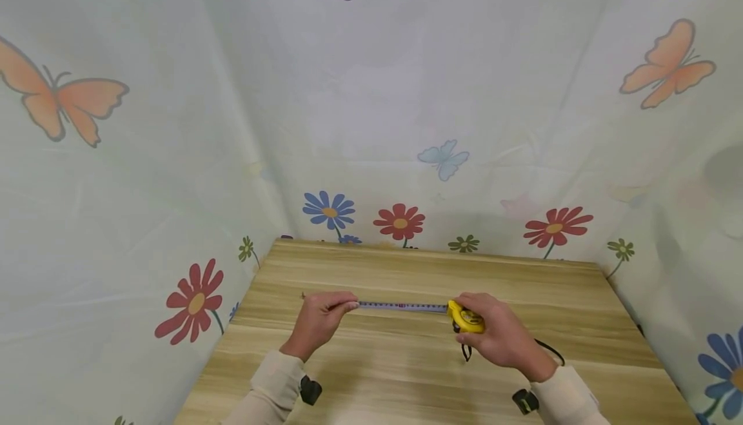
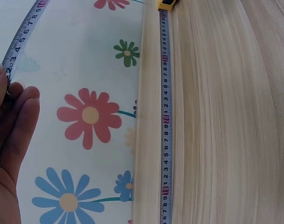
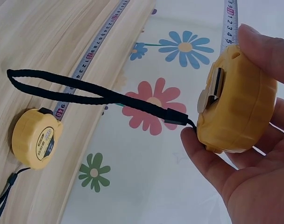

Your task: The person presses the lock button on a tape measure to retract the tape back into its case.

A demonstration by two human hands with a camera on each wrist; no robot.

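Note:
My left hand pinches the end of a tape measure's blade between thumb and fingers. At the other end, my right hand grips the yellow tape measure case, with the blade stretched between both hands. A black wrist strap dangles from this case in the right wrist view. Below it, a second yellow tape measure lies on the wooden table, its blade pulled out straight along the tabletop. In the head view the held tape and right hand mostly hide this second one.
The wood-grain table ends at a back edge against a pale curtain printed with flowers and butterflies. That curtain also stands along the left and right sides. A black strap shows beside my right wrist.

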